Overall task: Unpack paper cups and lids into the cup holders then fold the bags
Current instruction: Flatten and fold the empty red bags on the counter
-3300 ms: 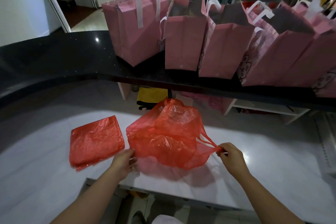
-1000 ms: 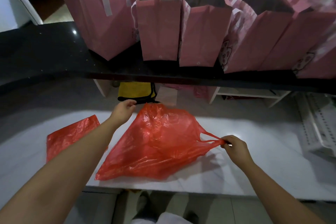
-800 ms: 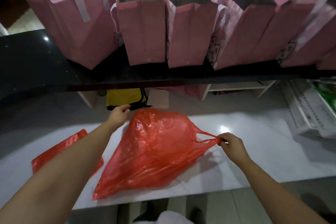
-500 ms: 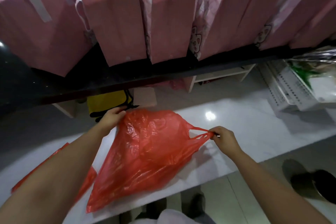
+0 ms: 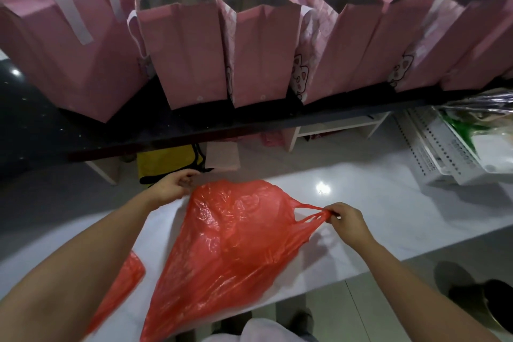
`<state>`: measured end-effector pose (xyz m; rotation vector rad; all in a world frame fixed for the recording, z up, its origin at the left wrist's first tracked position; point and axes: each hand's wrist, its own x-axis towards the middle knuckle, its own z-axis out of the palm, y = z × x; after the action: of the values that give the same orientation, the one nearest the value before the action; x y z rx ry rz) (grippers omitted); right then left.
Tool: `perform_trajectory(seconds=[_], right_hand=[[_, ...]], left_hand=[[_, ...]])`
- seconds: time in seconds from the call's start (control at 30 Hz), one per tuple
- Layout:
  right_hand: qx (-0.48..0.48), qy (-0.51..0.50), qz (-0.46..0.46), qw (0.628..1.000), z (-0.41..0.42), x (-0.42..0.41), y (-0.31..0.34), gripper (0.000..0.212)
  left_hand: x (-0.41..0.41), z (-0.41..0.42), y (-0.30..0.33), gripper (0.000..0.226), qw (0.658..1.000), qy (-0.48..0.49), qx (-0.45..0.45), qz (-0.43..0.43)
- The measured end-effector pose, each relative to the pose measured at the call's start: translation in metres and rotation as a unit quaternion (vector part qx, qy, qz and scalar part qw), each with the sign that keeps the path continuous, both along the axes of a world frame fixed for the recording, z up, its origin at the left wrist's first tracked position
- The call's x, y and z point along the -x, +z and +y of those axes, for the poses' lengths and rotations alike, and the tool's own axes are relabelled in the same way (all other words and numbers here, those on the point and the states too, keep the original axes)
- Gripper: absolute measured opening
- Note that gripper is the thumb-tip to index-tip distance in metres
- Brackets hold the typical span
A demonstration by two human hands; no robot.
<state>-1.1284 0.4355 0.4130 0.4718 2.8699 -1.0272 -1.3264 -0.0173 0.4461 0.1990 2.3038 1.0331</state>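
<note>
A red plastic bag (image 5: 230,253) lies spread out on the white counter (image 5: 374,211), its lower end hanging over the near edge. My right hand (image 5: 348,221) pinches the bag's handles at the right, pulling them taut. My left hand (image 5: 173,186) holds the bag's far left corner near the counter's back edge, fingers curled. A second red bag (image 5: 122,283), folded flat, lies to the left, mostly hidden behind my left forearm.
Several pink paper bags (image 5: 191,47) with white handles stand in a row on the black upper counter (image 5: 41,130). A white perforated tray (image 5: 449,150) with plastic-wrapped items sits at the right. A yellow bag (image 5: 166,161) lies under the black ledge.
My left hand moved from the bag's near edge to its far corner. The bag has been stretched flatter between both hands. The view turned right, bringing the tray in.
</note>
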Motion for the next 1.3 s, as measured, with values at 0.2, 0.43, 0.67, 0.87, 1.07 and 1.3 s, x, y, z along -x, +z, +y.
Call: perform_trajectory(seconds=[0.2, 0.43, 0.67, 0.87, 1.07, 1.3], right_hand=[[-0.005, 0.007, -0.006, 1.000, 0.002, 0.005, 0.003, 0.025], [-0.018, 0.013, -0.004, 1.000, 0.006, 0.007, 0.004, 0.023], [-0.002, -0.047, -0.003, 0.999, 0.020, -0.001, 0.005, 0.027], [0.002, -0.076, -0.024, 0.997, 0.012, 0.004, 0.005, 0.021], [-0.003, -0.046, -0.075, 0.996, 0.017, 0.008, 0.010, 0.051], [-0.042, -0.086, 0.000, 0.995, 0.001, 0.033, 0.032, 0.041]], left_hand=[[-0.005, 0.005, -0.001, 0.018, 0.991, -0.081, 0.092, 0.060], [-0.008, -0.011, 0.005, 0.007, 0.990, -0.075, 0.102, 0.061], [0.004, -0.061, 0.008, 0.013, 0.977, 0.097, 0.152, 0.115], [0.012, -0.070, 0.003, 0.014, 0.954, 0.223, 0.139, 0.148], [0.008, -0.061, -0.004, 0.028, 0.933, 0.321, 0.076, 0.144], [-0.038, -0.047, -0.007, 0.040, 0.943, 0.169, 0.133, 0.253]])
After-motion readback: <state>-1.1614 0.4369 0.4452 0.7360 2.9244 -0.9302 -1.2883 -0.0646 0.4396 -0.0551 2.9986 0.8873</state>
